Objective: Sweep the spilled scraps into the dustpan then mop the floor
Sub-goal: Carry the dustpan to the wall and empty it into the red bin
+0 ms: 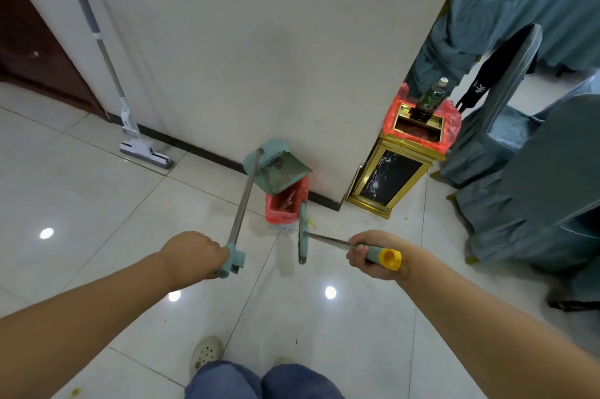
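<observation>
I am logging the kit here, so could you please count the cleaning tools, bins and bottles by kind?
Dustpans: 1, the dustpan in the left hand
Brooms: 1, the broom in the right hand
Mops: 1, the mop
Bins: 2, the small bin and the gold bin
Bottles: 1, the bottle
Total: 6

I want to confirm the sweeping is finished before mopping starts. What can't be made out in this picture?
Head view only:
Small bin: the tipped dustpan covers part of its mouth; contents unclear.
Broom head: seen edge-on, bristles too small to judge.
Mop: handle top cut off by the upper edge.
Floor under the covered chairs: hidden by fabric.
</observation>
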`<state>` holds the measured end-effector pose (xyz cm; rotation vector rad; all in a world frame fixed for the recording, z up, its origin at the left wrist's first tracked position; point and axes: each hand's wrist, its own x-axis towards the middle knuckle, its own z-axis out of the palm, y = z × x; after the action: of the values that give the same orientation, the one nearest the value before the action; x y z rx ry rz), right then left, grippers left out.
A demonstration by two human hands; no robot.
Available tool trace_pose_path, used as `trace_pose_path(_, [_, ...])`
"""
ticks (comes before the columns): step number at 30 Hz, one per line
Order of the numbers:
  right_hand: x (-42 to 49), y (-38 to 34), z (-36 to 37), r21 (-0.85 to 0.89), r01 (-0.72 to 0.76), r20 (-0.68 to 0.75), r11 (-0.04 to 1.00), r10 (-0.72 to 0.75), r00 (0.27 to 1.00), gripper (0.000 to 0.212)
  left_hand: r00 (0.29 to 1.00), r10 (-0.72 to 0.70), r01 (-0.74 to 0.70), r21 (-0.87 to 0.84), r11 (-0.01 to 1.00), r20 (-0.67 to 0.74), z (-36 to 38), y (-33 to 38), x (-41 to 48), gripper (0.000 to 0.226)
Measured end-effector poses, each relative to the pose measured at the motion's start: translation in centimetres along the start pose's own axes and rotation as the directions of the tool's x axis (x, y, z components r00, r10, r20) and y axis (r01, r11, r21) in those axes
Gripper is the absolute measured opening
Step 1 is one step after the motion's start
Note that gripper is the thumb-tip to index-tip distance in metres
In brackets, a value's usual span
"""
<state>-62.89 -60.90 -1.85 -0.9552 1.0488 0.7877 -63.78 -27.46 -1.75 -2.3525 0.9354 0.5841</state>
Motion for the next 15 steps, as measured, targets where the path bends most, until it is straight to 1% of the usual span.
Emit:
trace_pose_path(3, [1.4,-0.1,1.5,0.0,0.007,0.008,1.0,-0.007,1.0,0.017,0.998,-0.05,0.047,-0.069,0.996,-0.03,0.4,-0.4,-0.5,0.034])
trace_pose_path(5, [2.2,-0.2,2.3,-0.003,0.006,0.021,1.0,-0.006,1.0,0.011,0.996,-0.082,0.078,-0.104,0.991,-0.029,0.2,-0.6,-1.3,0.036])
trace_pose_path(7, [2.7,-0.1,2.9,0.016,0.001,0.06,1.0,-0.002,0.998,0.004,0.988,-0.132,0.119,-0.14,0.983,-0.085,0.6,-1.1,-2.1,0.038])
trace_pose_path(9, [3.0,0.0,3.3,0.031,-0.005,0.073,1.0,0.003,0.997,0.004,0.974,-0.183,0.149,-0.233,0.961,-0.133,0.6,-1.5,-3.3,0.038])
trace_pose_path(12, [3.2,0.4,3.7,0.022,0.004,0.06,1.0,-0.005,0.998,0.005,0.916,-0.272,0.166,-0.336,0.927,-0.296,1.2,-2.3,-5.0,0.035])
trace_pose_path(13, [3.3,0.6,3.8,0.015,0.005,0.045,1.0,-0.006,0.999,0.005,0.898,-0.329,0.207,-0.378,0.902,-0.293,1.2,-2.4,-5.6,0.035])
trace_pose_path(14, [3.5,0.8,3.8,0.004,0.008,0.027,1.0,-0.008,1.0,0.005,0.892,-0.385,0.259,-0.432,0.864,-0.236,1.6,-2.5,-6.0,0.034])
trace_pose_path(15, [3.6,1.1,3.8,-0.013,0.01,0.009,1.0,-0.009,1.0,0.005,0.884,-0.443,0.33,-0.472,0.818,-0.149,2.1,-2.4,-6.3,0.036])
